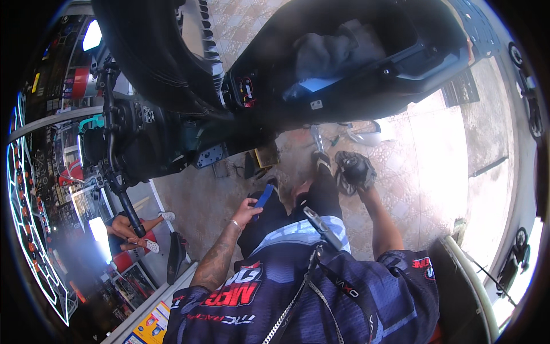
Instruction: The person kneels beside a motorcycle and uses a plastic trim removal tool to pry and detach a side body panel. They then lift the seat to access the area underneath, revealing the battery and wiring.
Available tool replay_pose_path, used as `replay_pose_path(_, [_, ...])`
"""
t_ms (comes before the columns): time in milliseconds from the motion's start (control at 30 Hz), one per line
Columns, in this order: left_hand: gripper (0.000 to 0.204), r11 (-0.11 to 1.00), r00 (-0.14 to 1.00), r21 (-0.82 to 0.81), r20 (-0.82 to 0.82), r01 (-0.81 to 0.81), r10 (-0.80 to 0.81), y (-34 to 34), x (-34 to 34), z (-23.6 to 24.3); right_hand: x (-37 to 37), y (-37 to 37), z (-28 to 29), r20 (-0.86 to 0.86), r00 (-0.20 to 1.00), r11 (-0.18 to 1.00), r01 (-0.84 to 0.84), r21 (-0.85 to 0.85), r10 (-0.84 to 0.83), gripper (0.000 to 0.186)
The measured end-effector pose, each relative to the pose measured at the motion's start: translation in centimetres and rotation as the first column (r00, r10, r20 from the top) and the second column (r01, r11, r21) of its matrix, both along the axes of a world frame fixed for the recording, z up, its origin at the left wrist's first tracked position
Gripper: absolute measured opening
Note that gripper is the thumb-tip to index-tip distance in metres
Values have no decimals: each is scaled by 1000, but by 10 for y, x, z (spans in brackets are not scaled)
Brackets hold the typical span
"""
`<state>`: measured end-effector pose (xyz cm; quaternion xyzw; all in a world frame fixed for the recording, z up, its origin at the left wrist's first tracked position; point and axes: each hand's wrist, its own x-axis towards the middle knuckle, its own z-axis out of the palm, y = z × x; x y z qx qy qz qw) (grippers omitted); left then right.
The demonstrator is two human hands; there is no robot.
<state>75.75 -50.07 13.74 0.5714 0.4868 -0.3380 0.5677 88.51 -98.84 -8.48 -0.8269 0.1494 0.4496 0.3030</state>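
My left hand [245, 212] is closed around a flat, oblong blue object [264, 196]; I cannot make out its kind. Out to the right, my right hand [363, 188] grips a crumpled grey rag [345, 172] with a dark, rounded bulk at its middle. The rag hides most of those fingers. Before me stands a dark scooter [269, 109] with its seat [166, 63] raised. In its open storage well [395, 63] lies a greyish cloth [326, 54]. Both hands are apart from the scooter.
The scooter's handlebar [112, 146] is at the left. On the tiled floor lie a yellowish open box [267, 156] and a white curved part [366, 136]. Another person's legs [134, 229] show at the lower left. Shelves of goods [51, 149] line the left wall.
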Motion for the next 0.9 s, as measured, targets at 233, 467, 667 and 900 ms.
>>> replay_pose_path(233, [54, 996, 997, 34, 9, 81, -82, -12, 14, -44, -25, -28, -66, -19, 997, 989, -76, -129, 74, 67])
replay_pose_path(467, [55, 989, 990, -41, -29, 140, -141, -6, 25, -115, -30, -24, -122, -44, 992, 971, -121, -206, 115, 55])
replay_pose_path(667, [55, 975, 980, -96, 20, 199, -198, 6, 28, -205, -32, 0, -200, 25, 987, 929, -140, -342, 158, 51])
replay_pose_path(900, [52, 975, 982, -132, 86, 180, -170, 32, 48, -284, -59, 15, -281, 32, 986, 924, -143, -356, 165, 49])
